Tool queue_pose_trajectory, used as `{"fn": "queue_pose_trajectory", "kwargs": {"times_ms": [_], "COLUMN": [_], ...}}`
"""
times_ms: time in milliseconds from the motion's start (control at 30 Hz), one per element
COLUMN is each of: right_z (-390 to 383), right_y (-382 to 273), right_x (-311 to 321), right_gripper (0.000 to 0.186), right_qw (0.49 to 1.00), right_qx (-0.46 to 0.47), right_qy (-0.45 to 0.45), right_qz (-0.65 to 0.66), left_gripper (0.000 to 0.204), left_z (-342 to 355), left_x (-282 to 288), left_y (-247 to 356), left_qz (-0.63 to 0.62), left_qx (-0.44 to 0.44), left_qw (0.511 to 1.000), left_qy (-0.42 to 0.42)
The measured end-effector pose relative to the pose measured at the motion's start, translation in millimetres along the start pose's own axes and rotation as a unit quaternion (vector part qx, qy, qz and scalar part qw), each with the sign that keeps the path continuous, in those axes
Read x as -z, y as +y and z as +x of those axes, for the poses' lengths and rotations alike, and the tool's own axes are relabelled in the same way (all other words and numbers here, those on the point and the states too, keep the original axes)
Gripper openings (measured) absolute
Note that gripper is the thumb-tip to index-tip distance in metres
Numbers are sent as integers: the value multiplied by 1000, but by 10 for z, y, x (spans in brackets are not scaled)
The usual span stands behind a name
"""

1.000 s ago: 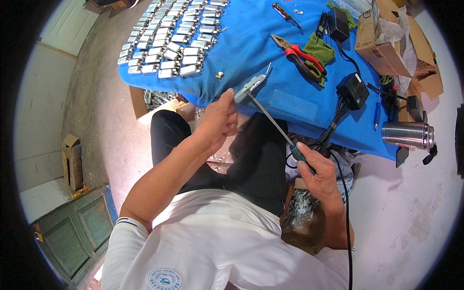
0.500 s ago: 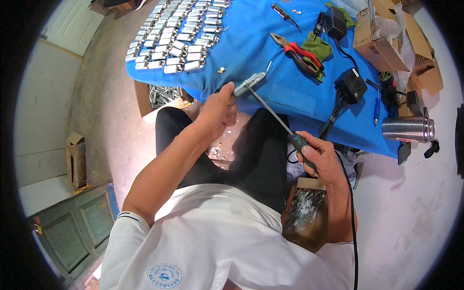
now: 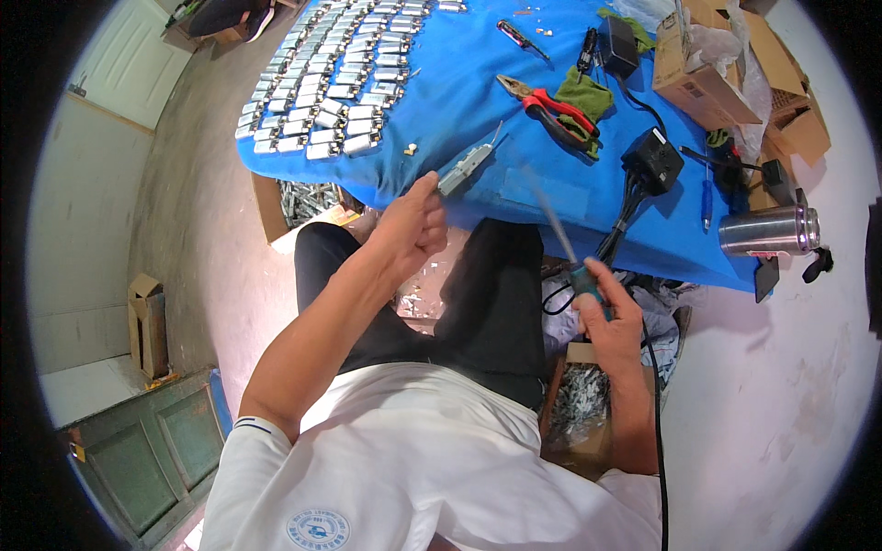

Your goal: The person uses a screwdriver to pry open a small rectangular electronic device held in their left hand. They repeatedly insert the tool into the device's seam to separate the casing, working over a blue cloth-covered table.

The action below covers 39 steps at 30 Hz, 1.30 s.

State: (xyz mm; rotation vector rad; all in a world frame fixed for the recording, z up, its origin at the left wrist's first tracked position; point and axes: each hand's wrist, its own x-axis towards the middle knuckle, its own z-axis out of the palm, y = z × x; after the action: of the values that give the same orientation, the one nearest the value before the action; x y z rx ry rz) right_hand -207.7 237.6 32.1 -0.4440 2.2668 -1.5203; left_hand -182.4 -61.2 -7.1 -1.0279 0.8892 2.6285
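Observation:
My left hand (image 3: pixel 415 225) pinches one end of a small grey metal part (image 3: pixel 467 170), held tilted over the near edge of the blue-covered table. A thin pin sticks out from the part's far end. In my right hand (image 3: pixel 610 309) is a screwdriver (image 3: pixel 582 278) with a dark green handle; its shaft is smeared by motion and points up and left, with the tip apart from the part. Rows of similar silver metal parts (image 3: pixel 360 126) lie at the table's far left. Red-handled pliers (image 3: pixel 552 114) rest beyond my hands.
On the blue table (image 3: pixel 478 92) lie a green cloth (image 3: pixel 582 96), a black power adapter (image 3: pixel 653 161) with bundled cable, and a blue pen (image 3: pixel 706 203). A steel flask (image 3: pixel 770 230) and cardboard boxes (image 3: pixel 703 92) stand right. Boxes of metal pieces (image 3: pixel 308 204) sit below the table.
The screwdriver has come away from the metal part as my right hand drew back slightly. My left hand still holds the part, and the view has shifted a little.

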Motion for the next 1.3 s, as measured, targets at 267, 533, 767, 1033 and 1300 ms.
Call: {"fn": "queue_pose_trajectory", "kwargs": {"times_ms": [267,533,767,1033,1300], "right_z": [398,797,798,802,748], "right_y": [-181,-293,-368,-517,-555], "right_x": [-592,-1402,-1294,-904,-722], "right_gripper": [36,34,35,43,47], "right_qw": [982,946,936,956,924], "right_qx": [-24,14,37,39,-65], "right_qy": [98,135,25,-113,-270], "right_qz": [163,294,349,269,263], "left_gripper": [49,51,57,73,73], "left_z": [-98,-294,-511,-459,-541], "left_x": [-72,-135,-99,151,201], "left_y": [-42,-156,-374,-345,-120], "left_qz": [-44,-106,17,193,151], "left_qx": [28,38,94,29,-44], "left_qw": [998,989,987,974,979], "left_qy": [-23,-95,-128,-118,-130]}}
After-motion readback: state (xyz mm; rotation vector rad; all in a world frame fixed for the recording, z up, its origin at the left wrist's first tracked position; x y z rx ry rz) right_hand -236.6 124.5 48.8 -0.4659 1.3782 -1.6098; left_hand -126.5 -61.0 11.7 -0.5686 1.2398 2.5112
